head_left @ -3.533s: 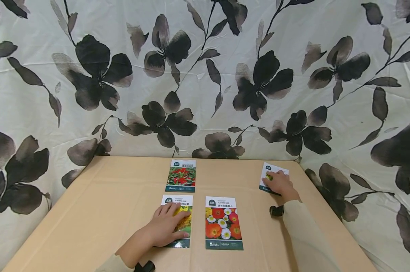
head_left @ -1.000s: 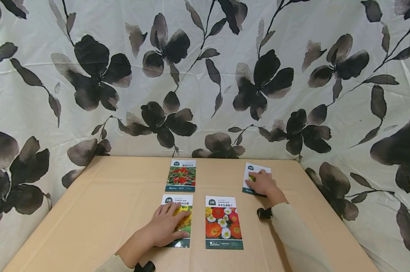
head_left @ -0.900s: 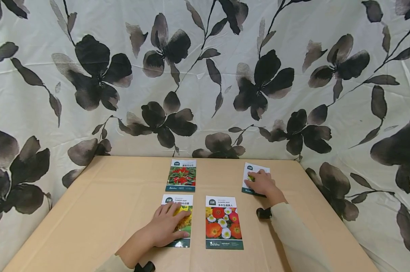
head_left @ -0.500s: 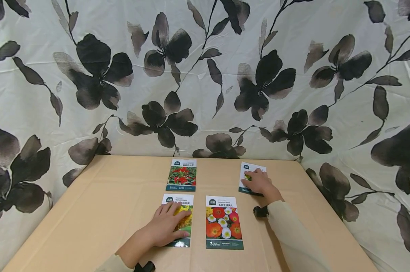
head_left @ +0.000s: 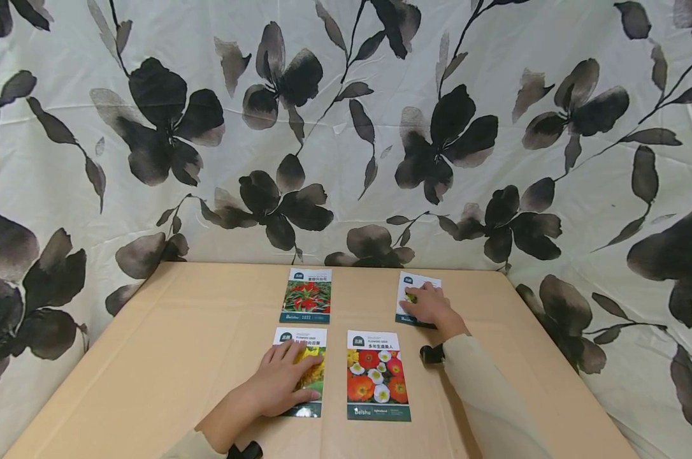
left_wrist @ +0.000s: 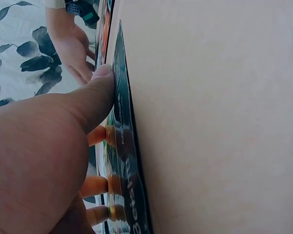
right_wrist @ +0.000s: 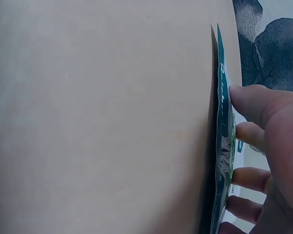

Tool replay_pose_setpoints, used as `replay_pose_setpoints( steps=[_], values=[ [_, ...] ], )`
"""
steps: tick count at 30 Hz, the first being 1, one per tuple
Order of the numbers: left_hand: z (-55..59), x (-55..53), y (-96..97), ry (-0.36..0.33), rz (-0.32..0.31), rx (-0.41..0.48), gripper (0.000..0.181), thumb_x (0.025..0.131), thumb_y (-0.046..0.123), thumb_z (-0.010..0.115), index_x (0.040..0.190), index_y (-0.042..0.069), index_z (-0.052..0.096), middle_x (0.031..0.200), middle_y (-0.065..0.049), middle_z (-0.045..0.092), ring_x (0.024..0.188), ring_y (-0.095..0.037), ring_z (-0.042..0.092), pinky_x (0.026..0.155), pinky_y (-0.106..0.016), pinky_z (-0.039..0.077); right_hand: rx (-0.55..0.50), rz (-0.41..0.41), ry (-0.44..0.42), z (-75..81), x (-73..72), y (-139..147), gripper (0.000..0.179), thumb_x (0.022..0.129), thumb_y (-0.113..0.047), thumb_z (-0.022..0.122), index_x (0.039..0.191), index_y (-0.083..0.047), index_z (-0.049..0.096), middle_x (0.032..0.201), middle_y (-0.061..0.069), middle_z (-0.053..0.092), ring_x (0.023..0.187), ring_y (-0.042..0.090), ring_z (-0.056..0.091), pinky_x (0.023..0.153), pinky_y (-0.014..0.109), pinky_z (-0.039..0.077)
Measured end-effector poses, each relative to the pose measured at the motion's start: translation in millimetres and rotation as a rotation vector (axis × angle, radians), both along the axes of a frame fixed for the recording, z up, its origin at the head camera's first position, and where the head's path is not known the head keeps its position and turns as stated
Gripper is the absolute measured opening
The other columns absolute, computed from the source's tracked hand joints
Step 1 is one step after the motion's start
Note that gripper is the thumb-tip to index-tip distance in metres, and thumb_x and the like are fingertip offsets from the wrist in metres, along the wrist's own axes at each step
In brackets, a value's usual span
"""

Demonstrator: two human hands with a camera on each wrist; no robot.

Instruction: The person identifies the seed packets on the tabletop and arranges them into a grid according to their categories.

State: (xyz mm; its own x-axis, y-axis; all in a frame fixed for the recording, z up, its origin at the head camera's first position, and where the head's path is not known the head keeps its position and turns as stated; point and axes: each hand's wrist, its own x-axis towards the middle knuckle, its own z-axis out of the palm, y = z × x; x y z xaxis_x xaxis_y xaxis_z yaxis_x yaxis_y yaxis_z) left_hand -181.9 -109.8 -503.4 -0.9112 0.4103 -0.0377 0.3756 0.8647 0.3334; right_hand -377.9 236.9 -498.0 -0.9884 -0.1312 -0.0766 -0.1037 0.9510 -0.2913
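Observation:
My left hand (head_left: 280, 386) rests with spread fingers on a seed packet with yellow flowers (head_left: 314, 376), which lies flat at the front of the table. In the left wrist view the thumb and fingertips touch that packet's face. Toward the back right, my right hand (head_left: 432, 306) presses its fingertips on another seed packet (head_left: 404, 315) with a white top and dark green bottom band. The hand hides most of this packet's picture. In the right wrist view, the thumb and fingers lie on the face of the green-banded packet (right_wrist: 222, 112), its near edge slightly off the table.
A seed packet with red flowers (head_left: 306, 296) lies at the back, left of my right hand. Another, with orange, red and white blooms (head_left: 377, 379), lies between my hands at the front. Behind the wooden table (head_left: 180, 344) hangs a flower-patterned cloth (head_left: 346, 146).
My right hand has slid its packet left along the back of the table, from near the right corner. My left hand and the other packets have stayed in place.

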Motion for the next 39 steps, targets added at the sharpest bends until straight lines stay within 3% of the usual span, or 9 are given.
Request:
replay_pose_setpoints(
  steps=[19,39],
  values=[
    [-4.7,-2.3,-1.4,0.009,-0.004,0.005,0.068,0.088,0.059,0.070,0.146,0.027,0.055,0.157,-0.018,0.041,0.148,-0.047,0.030,0.117,-0.072,0.020,-0.001,0.014,-0.006,0.8,-5.4,-11.6,0.062,0.100,-0.052,0.059,0.153,-0.023,0.050,0.151,0.022,0.042,0.135,0.044,0.037,0.106,0.061,0.039],
    [-1.4,-1.5,-0.7,0.006,-0.010,0.019,0.067,0.088,0.056,0.072,0.146,0.026,0.056,0.156,-0.019,0.041,0.147,-0.047,0.030,0.117,-0.072,0.020,0.012,0.048,-0.002,6.8,-4.9,-26.7,0.061,0.100,-0.051,0.060,0.153,-0.022,0.051,0.149,0.020,0.043,0.131,0.041,0.040,0.105,0.058,0.040]
  ],
)
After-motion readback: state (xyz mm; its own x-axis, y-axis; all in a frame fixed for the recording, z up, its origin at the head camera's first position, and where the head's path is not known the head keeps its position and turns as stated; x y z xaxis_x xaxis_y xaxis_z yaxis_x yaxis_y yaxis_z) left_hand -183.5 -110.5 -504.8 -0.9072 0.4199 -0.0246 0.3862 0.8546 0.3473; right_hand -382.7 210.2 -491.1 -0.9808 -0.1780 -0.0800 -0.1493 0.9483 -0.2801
